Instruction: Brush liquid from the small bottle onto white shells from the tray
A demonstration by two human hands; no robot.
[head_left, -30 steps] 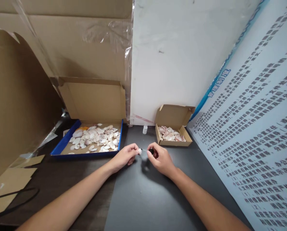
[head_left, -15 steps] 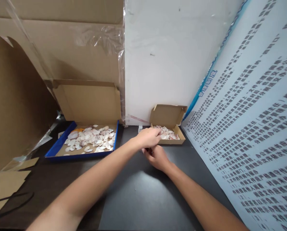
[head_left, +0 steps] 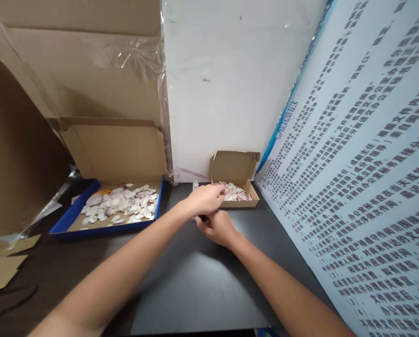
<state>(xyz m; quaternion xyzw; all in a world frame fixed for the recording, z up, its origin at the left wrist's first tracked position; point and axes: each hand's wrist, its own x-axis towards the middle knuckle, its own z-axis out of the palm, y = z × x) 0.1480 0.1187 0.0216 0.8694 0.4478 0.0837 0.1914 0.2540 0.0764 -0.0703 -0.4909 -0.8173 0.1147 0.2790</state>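
My left hand [head_left: 206, 199] has its fingers curled, just in front of the small cardboard box [head_left: 238, 204], hiding that box's left front corner. Right below it and touching or nearly touching is my right hand [head_left: 216, 228], its fingers bent inward too. Whatever either hand grips is hidden by the fingers. Pale pinkish seashells [head_left: 236, 191] lie heaped inside the small box, whose lid [head_left: 233, 165] is raised. To the left, a wider blue-sided box [head_left: 107, 230] holds many white seashells [head_left: 120, 204], with something orange at their back left.
A small clear bottle [head_left: 195, 185] stands behind my left hand. Cardboard pieces [head_left: 5, 269] and a dark cord [head_left: 16, 304] lie at the left. A white board [head_left: 209, 93] closes off the back, and a printed panel [head_left: 353, 187] leans along the right.
The whole view has shifted, so the boxes and both hands appear further left. My hands keep nearly the same pose, close together in front of the small box.
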